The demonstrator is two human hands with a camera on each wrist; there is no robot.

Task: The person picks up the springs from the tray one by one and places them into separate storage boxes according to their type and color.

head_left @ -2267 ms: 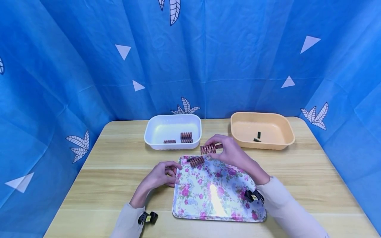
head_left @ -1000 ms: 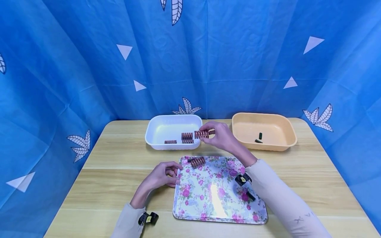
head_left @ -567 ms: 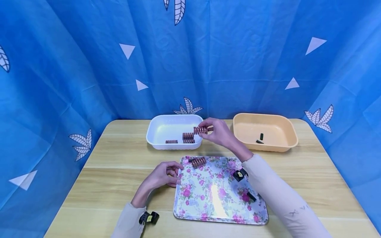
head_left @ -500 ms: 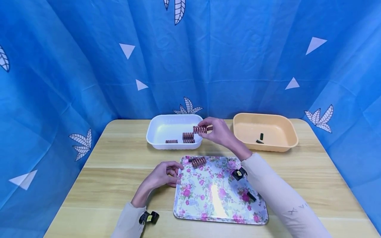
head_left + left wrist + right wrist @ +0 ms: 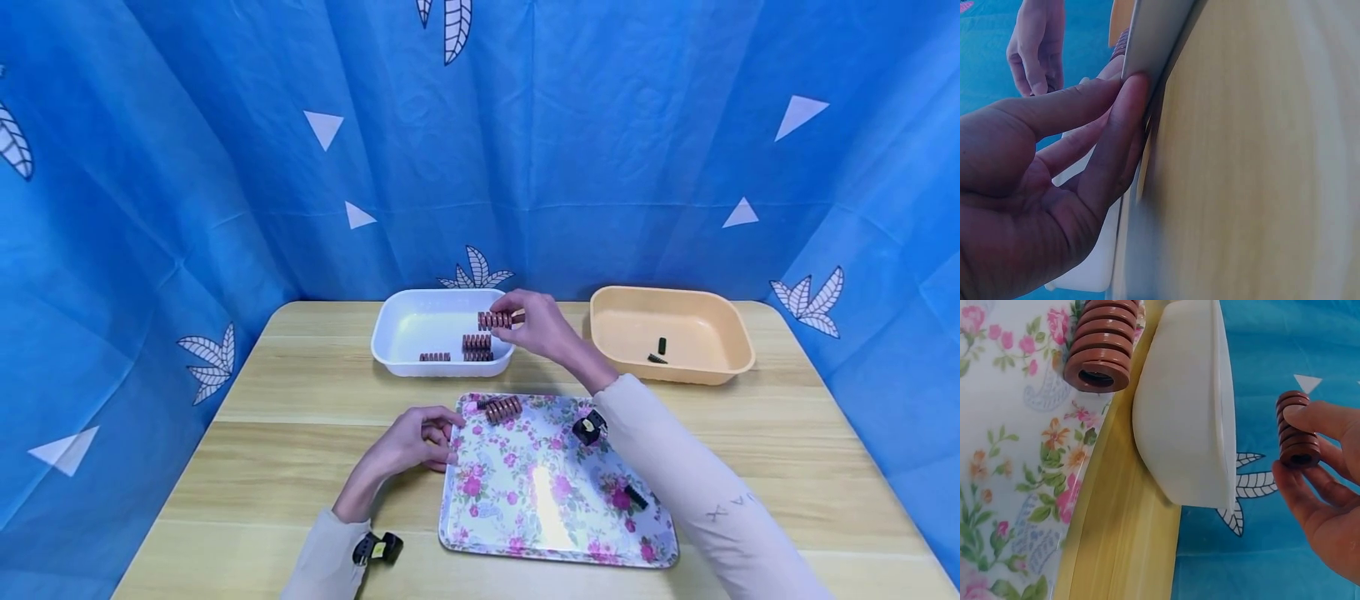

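My right hand (image 5: 538, 323) pinches a brown coil spring (image 5: 1298, 429) between thumb and fingers, over the right side of the white bin (image 5: 405, 367). Inside that bin lie several more brown springs (image 5: 477, 342). With thumb and fingertips my left hand (image 5: 408, 442) grips the left edge of the flowered tray (image 5: 510, 508); the left wrist view has the tray rim (image 5: 1154, 44) between them. On the tray, another brown spring (image 5: 503, 409) rests near the back left corner, partly covering a small dark spring (image 5: 482, 405). A black spring (image 5: 636, 497) lies toward the tray's right side.
A peach-coloured bin (image 5: 675, 375) stands at the back right with two small dark springs (image 5: 662, 345) in it. Blue curtain (image 5: 615, 167) surrounds the wooden table (image 5: 300, 400) at the back and sides.
My right hand has carried the brown spring from above the tray, back and left, to over the white bin. The left hand stays at the tray edge.
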